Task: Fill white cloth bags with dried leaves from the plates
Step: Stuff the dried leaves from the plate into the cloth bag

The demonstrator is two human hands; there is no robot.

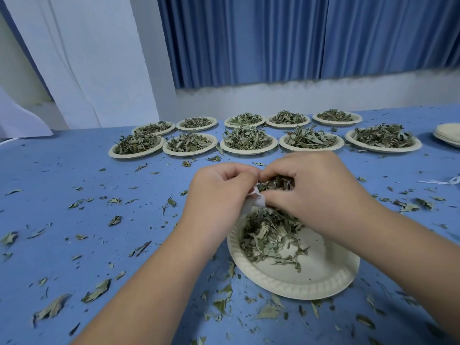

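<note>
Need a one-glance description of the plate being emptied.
On the blue table, ten heaped plates sit in two back rows. The working plate lies alone, nearest the camera, under the right hand. Unlike them, it is half bare.

Makeshift workroom — blue table [62, 165], rows of leaf-heaped plates [249, 152], curtains [273, 38]

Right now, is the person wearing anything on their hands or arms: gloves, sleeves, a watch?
Nothing that shows. The left hand and the right hand are bare: no gloves, no rings, no watch or bracelet at either wrist. The left forearm and right forearm are uncovered down to the picture's lower edge; no sleeve appears.
</note>
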